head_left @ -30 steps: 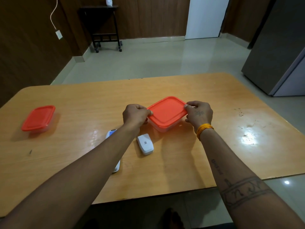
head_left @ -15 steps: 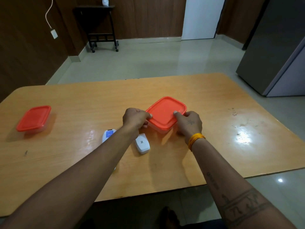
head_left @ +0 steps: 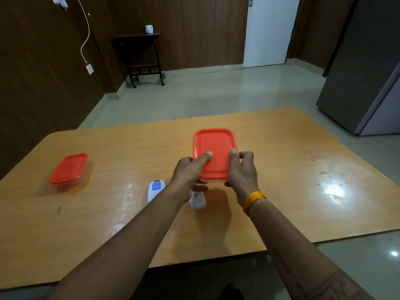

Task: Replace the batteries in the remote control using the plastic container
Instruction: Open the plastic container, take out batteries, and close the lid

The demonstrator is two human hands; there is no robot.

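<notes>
Box (head_left: 213, 155) w/ red lid held up off the counter (head_left: 292, 191), over the middle, both hands on its near end. Left hand (head_left: 188, 172) grips near-left corner: thumb flat on lid, other fingers curled under, mostly hidden. Right hand (head_left: 243, 172) clamps near-right side: thumb tip on lid edge, fingers wrapped down the wall & underneath. Lid looks fully seated, no gap visible; contents can't be seen.

Remote (head_left: 155, 189) lies on counter just left of left wrist, toward the near edge, partly hidden by forearm. Small white piece (head_left: 197, 201), prob. the battery cover, sits on counter right below the box, between the wrists. Second box (head_left: 68, 168) closed, well apart near left edge.

Likely step: about to pry lid off to reach batteries.

Risks, as judgement:
- Opening in mid-air: lid pops suddenly, box tips, batteries spill & roll off the counter
- Grip only at near end, far end unsupported, so could tilt or slip when thumbs push up
- Dropped box would land on white piece and knock it away
- Safer to set box down first, hold base w/ one hand, peel a corner w/ the other
</notes>
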